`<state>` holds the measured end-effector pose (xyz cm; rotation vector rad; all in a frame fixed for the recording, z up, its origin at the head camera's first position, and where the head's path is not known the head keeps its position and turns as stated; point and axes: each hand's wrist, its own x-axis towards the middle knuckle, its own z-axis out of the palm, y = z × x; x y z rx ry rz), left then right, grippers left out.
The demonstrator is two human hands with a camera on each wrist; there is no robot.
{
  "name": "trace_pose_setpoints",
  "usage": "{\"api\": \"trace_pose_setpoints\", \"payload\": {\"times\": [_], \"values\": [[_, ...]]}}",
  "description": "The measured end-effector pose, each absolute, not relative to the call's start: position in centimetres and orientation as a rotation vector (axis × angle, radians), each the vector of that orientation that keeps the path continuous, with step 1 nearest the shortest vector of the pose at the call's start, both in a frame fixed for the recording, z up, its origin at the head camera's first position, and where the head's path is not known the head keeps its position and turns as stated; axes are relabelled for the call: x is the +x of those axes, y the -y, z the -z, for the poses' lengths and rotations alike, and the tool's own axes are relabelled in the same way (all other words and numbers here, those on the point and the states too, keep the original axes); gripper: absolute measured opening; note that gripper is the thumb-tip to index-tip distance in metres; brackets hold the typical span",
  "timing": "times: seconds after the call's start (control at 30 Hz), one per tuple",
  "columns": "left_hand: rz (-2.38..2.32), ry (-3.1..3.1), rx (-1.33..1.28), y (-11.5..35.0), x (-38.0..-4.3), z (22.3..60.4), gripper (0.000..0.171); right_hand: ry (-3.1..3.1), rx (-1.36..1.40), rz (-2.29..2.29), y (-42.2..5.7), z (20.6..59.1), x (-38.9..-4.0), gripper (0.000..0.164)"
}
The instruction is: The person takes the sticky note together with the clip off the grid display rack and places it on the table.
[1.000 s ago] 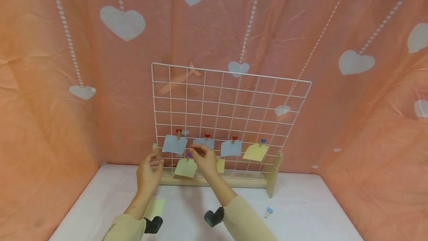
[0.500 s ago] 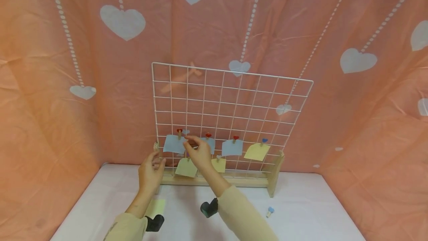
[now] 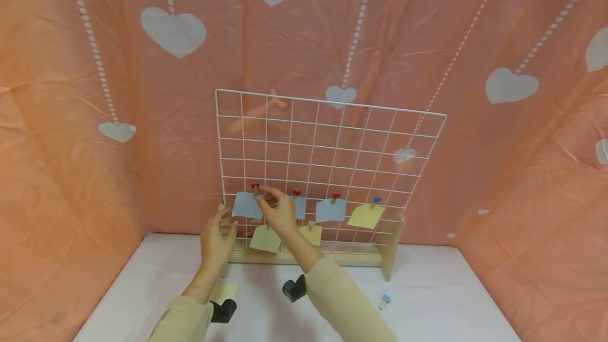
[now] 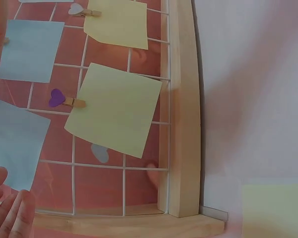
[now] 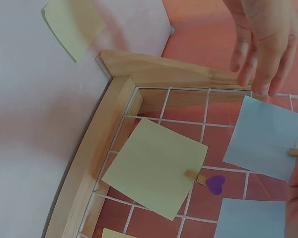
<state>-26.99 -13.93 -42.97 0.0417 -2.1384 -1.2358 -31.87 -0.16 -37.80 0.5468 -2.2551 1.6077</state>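
Observation:
A blue sticky note (image 3: 246,206) hangs on a white wire grid (image 3: 304,141), held by a small wooden clothespin (image 5: 293,152) topped with a red heart. At the note's left edge is my left hand (image 3: 217,241), its fingers long and relaxed, fingertips right by the note's corner. My right hand (image 3: 281,218) is bent beside the clothespin, thumb and index finger right at it; I cannot tell whether they pinch it. Below hangs a pale yellow-green note (image 5: 154,168) on a clothespin with a purple heart (image 5: 215,185).
More notes hang to the right: two blue ones, including a blue note (image 3: 330,210), and yellow ones, including a yellow note (image 3: 366,216). The grid stands in a wooden base (image 3: 342,260). A loose yellow note (image 3: 223,293) and a blue-heart clothespin (image 3: 385,300) lie on the white table.
My right hand has moved left and up, from over the second blue note to the leftmost note's clothespin. My left hand has shifted slightly to the right.

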Motion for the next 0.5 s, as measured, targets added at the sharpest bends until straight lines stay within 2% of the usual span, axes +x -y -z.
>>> {"api": "trace_pose_setpoints", "payload": {"times": [0.5], "values": [[1.221,2.169,0.048,13.9,-27.8,42.7,0.036,2.291,0.580,-1.500,1.4,38.0,-32.6,0.041]]}}
